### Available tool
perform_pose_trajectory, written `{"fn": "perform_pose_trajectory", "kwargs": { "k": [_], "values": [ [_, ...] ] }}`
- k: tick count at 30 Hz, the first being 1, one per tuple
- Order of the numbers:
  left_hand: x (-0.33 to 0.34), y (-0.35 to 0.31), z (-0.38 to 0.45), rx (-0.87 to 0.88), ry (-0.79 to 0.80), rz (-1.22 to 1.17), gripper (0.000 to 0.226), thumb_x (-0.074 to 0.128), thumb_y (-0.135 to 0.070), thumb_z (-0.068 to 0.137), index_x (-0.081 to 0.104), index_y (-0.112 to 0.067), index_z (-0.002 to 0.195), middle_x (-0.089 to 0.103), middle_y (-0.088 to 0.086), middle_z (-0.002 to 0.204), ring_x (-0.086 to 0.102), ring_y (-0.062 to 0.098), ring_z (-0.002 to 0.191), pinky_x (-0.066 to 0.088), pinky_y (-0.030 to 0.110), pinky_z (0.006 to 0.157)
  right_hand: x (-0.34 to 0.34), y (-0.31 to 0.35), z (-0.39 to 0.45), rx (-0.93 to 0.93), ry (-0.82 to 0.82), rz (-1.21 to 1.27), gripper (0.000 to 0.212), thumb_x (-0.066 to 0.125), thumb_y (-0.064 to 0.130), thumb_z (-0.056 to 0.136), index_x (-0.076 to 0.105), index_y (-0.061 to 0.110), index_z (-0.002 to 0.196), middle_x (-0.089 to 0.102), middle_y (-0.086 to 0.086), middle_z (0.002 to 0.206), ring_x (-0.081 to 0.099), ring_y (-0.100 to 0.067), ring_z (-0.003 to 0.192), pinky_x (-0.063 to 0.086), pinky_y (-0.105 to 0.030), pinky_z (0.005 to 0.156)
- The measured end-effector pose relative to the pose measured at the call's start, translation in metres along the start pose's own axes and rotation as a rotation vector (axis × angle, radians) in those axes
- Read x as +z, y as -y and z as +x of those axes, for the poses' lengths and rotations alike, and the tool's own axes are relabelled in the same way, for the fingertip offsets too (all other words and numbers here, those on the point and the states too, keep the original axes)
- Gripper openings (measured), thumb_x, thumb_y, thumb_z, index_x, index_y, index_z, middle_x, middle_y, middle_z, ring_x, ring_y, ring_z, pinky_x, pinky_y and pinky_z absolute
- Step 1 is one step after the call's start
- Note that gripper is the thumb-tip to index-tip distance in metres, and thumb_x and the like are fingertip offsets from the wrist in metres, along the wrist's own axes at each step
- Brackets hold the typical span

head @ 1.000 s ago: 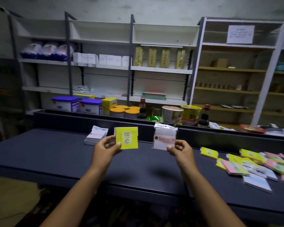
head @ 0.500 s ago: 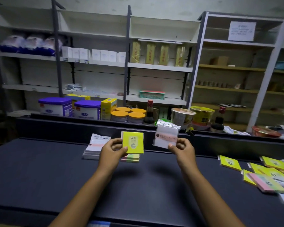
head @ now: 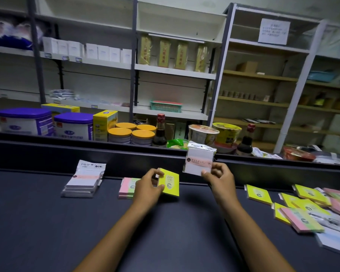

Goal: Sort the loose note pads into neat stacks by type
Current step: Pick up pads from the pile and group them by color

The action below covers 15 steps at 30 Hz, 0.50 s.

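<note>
Right now, in the head view, the left hand (head: 148, 190) pinches a square yellow note pad with a white round logo (head: 170, 182), thumb on its face and fingers curled behind its left edge; the pad stands tilted just above the dark matte bench (head: 47, 232), near the centre. At about 9 o'clock from that pad, partly behind the hand, lies a short stack of pink-and-green pads (head: 127, 188), flat on the bench. Further out at 9 o'clock sits a stack of white pads in clear wrappers with a pale pink band (head: 83, 181), well apart from the pink-and-green one.

The right hand (head: 218, 175) holds a white wrapped pad with a pink band across its front (head: 199, 160) — fingers and thumb clamped on its lower right corner — raised upright at about 1 o'clock from the yellow pad, clear of the bench.

At 3 o'clock, along the right edge of the bench, a loose scatter of yellow, pink-and-green and white pads (head: 310, 211) lies overlapping, with one yellow pad (head: 258, 194) apart at its near-left side.

Beyond the bench's raised back rail (head: 126, 156), at 12 o'clock, stand purple-lidded white tubs (head: 73, 125), orange-lidded tins (head: 132, 133) and dark sauce bottles (head: 160, 132) — behind them, metal shelving (head: 175, 70).
</note>
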<state>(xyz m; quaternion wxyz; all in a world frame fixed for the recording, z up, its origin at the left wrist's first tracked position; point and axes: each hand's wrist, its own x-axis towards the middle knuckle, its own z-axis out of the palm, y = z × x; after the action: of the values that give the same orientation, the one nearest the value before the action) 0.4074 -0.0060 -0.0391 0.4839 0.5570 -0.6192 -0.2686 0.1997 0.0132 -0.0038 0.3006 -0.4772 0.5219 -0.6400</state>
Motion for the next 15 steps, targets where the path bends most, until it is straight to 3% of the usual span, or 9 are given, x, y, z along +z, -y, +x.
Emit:
{"fn": "perform_pose_trajectory", "kwargs": {
  "k": [4,9,15],
  "values": [
    [0.015,0.009,0.000,-0.007,0.018,0.090,0.028,0.073,-0.009,0.082,0.064,-0.025,0.103,0.067,0.000,0.090,0.061,0.012,0.082,0.040,0.019,0.070,-0.004,-0.008,0.010,0.001,0.023,0.005,0.025,0.068,0.000,0.087,0.057,0.009,0.108,0.071,-0.008,0.102,0.069,-0.021,0.096,0.053,-0.027,0.077],
    [0.022,0.017,0.000,0.036,0.060,0.314,0.034,0.066,-0.022,0.091,0.061,-0.019,0.124,0.066,0.006,0.115,0.061,0.022,0.106,0.047,0.030,0.091,-0.005,-0.016,0.017,-0.007,0.075,-0.005,0.024,0.069,0.001,0.087,0.057,0.015,0.103,0.070,-0.006,0.102,0.069,-0.018,0.095,0.052,-0.022,0.073],
    [0.028,0.025,-0.004,0.164,0.113,0.571,0.029,0.053,-0.031,0.098,0.061,-0.015,0.121,0.048,0.006,0.119,0.053,0.022,0.107,0.043,0.029,0.090,-0.006,-0.018,0.018,-0.019,0.098,-0.005,0.025,0.068,-0.001,0.087,0.057,0.013,0.105,0.070,-0.009,0.102,0.069,-0.022,0.097,0.057,-0.034,0.085]
  ]
}}
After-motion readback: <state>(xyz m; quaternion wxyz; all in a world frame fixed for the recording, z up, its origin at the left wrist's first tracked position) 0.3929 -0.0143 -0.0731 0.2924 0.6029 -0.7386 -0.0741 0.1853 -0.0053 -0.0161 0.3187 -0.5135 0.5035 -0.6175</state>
